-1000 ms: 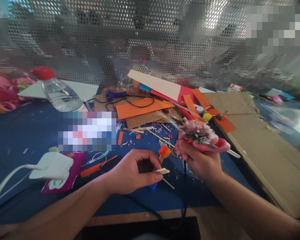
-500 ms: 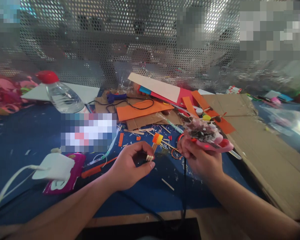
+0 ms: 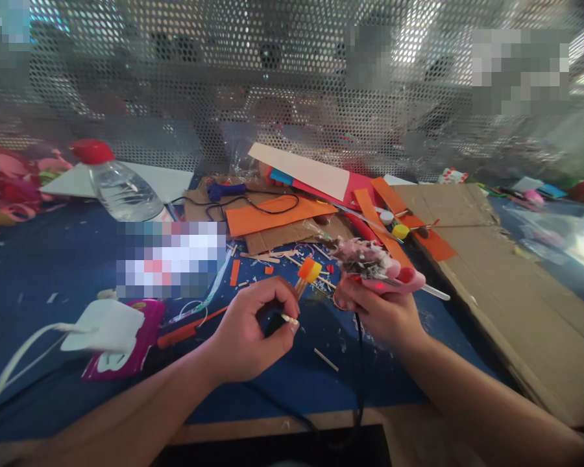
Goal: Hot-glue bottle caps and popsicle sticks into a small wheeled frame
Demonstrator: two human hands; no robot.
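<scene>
My left hand (image 3: 253, 327) is closed, pinching a small bundle of wooden sticks (image 3: 290, 320) between thumb and fingers. The pale cut ends of the sticks face me. Just beyond the fingertips is an orange-and-yellow piece (image 3: 309, 270), which seems to sit on the far end of the sticks. My right hand (image 3: 389, 321) is wrapped round the handle of a pink hot glue gun (image 3: 394, 280). Its red light glows, a clear glue stick (image 3: 437, 293) juts from the back, and fuzzy grey-pink residue (image 3: 363, 257) covers its front. The nozzle is hard to make out.
A water bottle (image 3: 124, 188) with a red cap leans at the left, behind a white charger (image 3: 108, 327) on a purple case (image 3: 148, 324). Orange sheets (image 3: 282, 214) and cardboard (image 3: 506, 272) lie behind and right. A black cord (image 3: 359, 363) hangs below the glue gun. A loose stick (image 3: 326, 359) lies in front.
My right hand has brought the glue gun left, closer to the left hand. My left hand has shifted slightly, and the stick ends sit a little lower.
</scene>
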